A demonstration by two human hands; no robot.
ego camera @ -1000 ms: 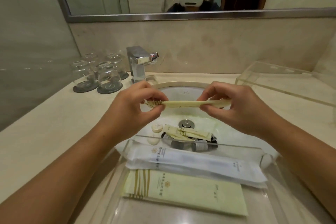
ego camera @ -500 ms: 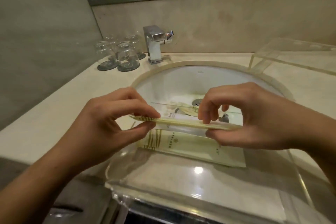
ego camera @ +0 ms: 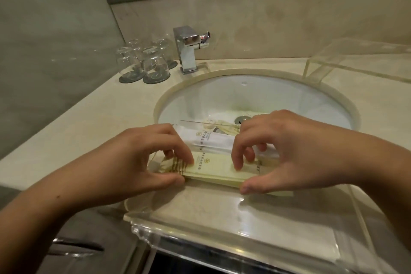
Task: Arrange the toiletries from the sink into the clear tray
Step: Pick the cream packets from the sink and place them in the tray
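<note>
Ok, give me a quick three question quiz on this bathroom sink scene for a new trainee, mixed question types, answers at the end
1. True or false: the glasses by the tap stand mouth up.
2. Which packet are the left hand and right hand pressing into the clear tray? A) the white packet B) the pale green packet C) a blue packet
3. Fill in: toiletries not yet moved lie in the sink near the ____.

Key
1. False: they are upside down on dark coasters.
2. B: the pale green packet, with the white packet just behind it.
3. Drain.
</note>
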